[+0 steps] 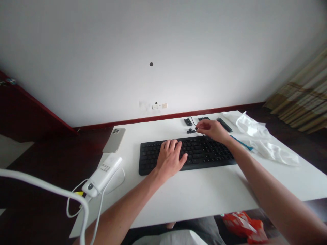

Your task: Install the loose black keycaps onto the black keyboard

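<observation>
A black keyboard (148,158) lies across the white table. My left hand (170,158) rests on its keys with fingers spread, left of its middle. Just beyond the keyboard's back edge, my right hand (211,130) pinches a small black keycap (196,128) between thumb and index finger. Loose black keycaps (188,121) lie in small groups behind the keyboard, some (190,131) close to the left of my right fingertips. More keycaps (203,118) sit beyond my right hand. The right part of the keyboard is partly hidden by my right hand and forearm.
On the left are a phone (113,140) and a white power device (103,175) with looping cables. To the right lie a blue tool (242,143), a dark strip (224,125) and crumpled white cloths (274,152). A red bag (242,226) is below the front edge.
</observation>
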